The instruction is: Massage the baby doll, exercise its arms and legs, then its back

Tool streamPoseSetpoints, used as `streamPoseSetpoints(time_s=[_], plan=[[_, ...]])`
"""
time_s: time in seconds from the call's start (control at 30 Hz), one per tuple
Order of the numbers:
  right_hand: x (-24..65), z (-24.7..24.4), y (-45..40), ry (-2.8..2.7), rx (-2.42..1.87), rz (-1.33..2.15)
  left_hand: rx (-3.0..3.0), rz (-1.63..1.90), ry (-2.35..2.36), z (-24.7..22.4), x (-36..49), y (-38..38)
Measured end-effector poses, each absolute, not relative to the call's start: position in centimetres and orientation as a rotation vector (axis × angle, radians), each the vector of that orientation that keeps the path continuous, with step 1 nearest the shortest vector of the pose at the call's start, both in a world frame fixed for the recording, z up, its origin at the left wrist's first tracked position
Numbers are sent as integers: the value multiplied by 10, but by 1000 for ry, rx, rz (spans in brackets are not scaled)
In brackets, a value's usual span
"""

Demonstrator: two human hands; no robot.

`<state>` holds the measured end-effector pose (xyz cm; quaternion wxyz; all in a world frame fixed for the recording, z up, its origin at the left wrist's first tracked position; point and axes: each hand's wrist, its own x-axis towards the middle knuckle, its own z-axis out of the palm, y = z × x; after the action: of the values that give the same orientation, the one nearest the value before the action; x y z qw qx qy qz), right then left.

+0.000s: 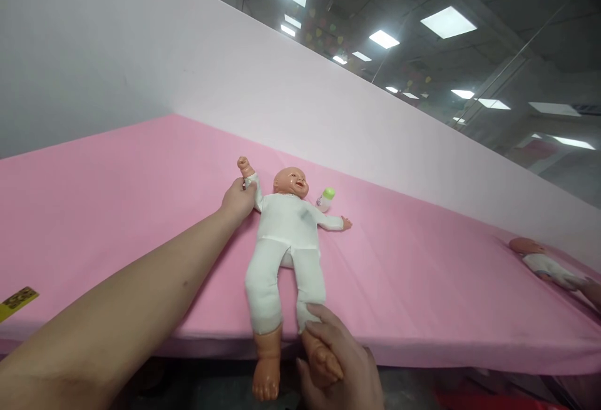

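Note:
A baby doll (288, 221) in a white long-sleeved suit lies on its back on the pink padded surface (399, 272), its bare feet hanging past the front edge. My left hand (238, 199) is closed around the doll's raised arm, just below its small fist. Down at the front edge, my right hand (345, 353) wraps the doll's lower leg and foot, fingers over the trouser cuff and thumb underneath. Beside the doll's head lies a small baby bottle (325, 199) with a green cap, touched by neither hand.
A second doll (539, 263) in light clothing lies at the far right of the pink surface. A yellow label with a dark code (19, 298) is at the left front. Behind rises a white wall (282, 103), with reflective glass (422, 66) above it.

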<state>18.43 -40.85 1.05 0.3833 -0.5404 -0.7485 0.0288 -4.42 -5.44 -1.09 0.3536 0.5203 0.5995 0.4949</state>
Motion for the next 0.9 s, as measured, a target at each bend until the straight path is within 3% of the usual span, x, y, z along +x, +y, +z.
streamPoseSetpoints(time_s=[0.37, 0.67, 0.9], plan=[[189, 25, -394, -1895, -1303, 84, 1820, 1279, 1354, 6, -34, -83], [178, 73, -338, -1840, -1387, 174, 2350, 989, 1227, 8, -27, -95], [173, 59, -292, -1781, -1448, 315, 2345, 962, 1242, 9, -29, -93]])
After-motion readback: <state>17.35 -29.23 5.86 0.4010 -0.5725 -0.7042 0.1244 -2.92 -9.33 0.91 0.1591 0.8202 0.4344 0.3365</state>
